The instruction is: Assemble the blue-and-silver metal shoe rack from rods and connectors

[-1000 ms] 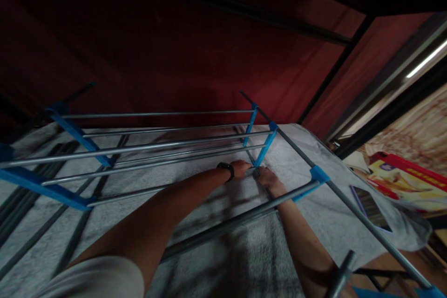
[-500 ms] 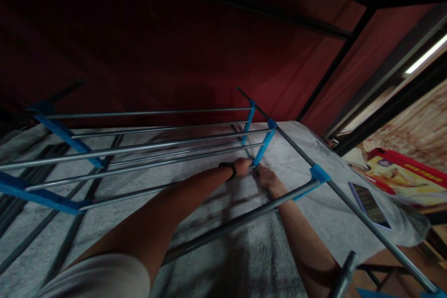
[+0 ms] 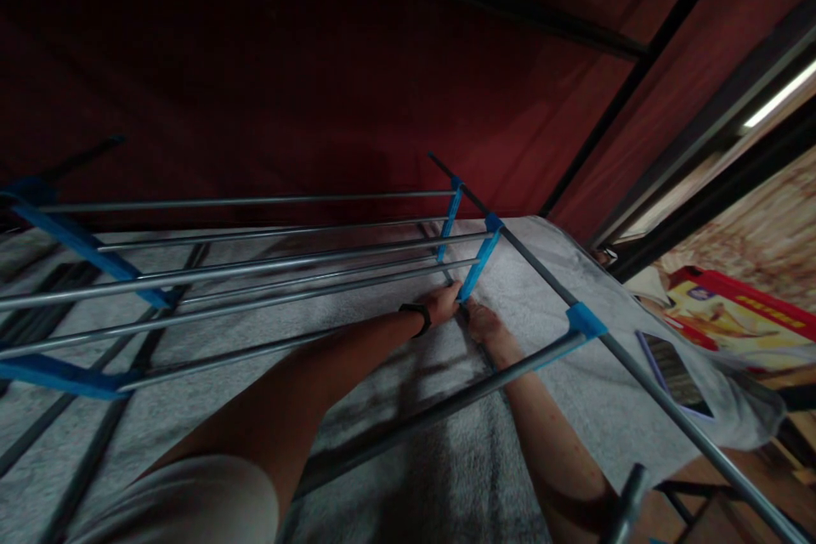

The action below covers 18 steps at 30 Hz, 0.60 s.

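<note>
A rack of grey metal tubes (image 3: 286,259) joined by blue plastic connectors stands tilted on a pale cloth. My left hand (image 3: 441,304), with a dark band on the wrist, is closed around the lower end of a blue connector (image 3: 479,265). Right beside it, my right hand (image 3: 485,325) is closed on the dark tube (image 3: 490,354) that meets this connector. The fingertips of both hands are partly hidden. My right forearm passes under a thicker tube (image 3: 439,412) that ends in another blue connector (image 3: 586,321).
On the cloth (image 3: 561,272) at the right lies a phone (image 3: 674,374). Beyond it is a red and yellow box (image 3: 745,314). Loose dark tubes (image 3: 48,306) lie at the left. A dark red fabric wall (image 3: 319,102) rises behind the rack, and a tube end (image 3: 628,497) juts up near my right forearm.
The left part of the rack has shifted left and slightly down in view. Both hands stay at the same joint, with my left hand slightly higher against the connector.
</note>
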Each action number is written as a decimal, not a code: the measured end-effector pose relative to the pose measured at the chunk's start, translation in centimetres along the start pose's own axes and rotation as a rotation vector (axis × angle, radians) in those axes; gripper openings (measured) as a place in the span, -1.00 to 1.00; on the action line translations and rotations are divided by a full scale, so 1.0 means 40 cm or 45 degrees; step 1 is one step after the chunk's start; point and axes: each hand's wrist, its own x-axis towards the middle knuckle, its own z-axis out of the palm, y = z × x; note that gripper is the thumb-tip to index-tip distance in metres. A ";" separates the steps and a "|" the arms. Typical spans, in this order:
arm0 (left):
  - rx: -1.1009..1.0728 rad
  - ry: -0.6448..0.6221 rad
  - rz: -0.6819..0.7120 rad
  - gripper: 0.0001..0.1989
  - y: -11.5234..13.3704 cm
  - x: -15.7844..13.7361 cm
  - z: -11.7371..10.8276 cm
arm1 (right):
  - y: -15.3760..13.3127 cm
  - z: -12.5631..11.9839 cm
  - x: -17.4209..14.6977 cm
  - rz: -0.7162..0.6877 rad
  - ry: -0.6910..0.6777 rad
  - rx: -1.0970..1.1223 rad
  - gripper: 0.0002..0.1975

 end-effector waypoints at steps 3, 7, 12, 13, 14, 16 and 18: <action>0.016 0.002 0.037 -0.75 -0.003 0.009 0.001 | -0.002 -0.003 0.002 0.010 -0.003 -0.007 -0.50; 0.028 0.012 0.049 -0.81 -0.010 0.023 0.005 | -0.006 -0.001 0.006 0.024 -0.003 -0.036 -0.49; 0.034 0.009 0.062 -0.84 -0.016 0.028 0.004 | -0.010 0.002 0.001 0.025 -0.003 -0.063 -0.45; 0.032 0.010 0.065 -0.83 -0.016 0.028 0.004 | -0.009 0.001 -0.001 0.024 -0.003 -0.064 -0.45; 0.028 0.013 0.067 -0.82 -0.016 0.027 0.004 | -0.009 -0.001 -0.002 0.023 -0.003 -0.063 -0.46; 0.018 0.017 0.072 -0.80 -0.016 0.026 0.005 | -0.007 -0.004 -0.004 0.013 -0.004 -0.056 -0.47; 0.010 0.017 0.073 -0.78 -0.016 0.027 0.007 | -0.004 -0.005 -0.006 0.000 0.001 -0.034 -0.48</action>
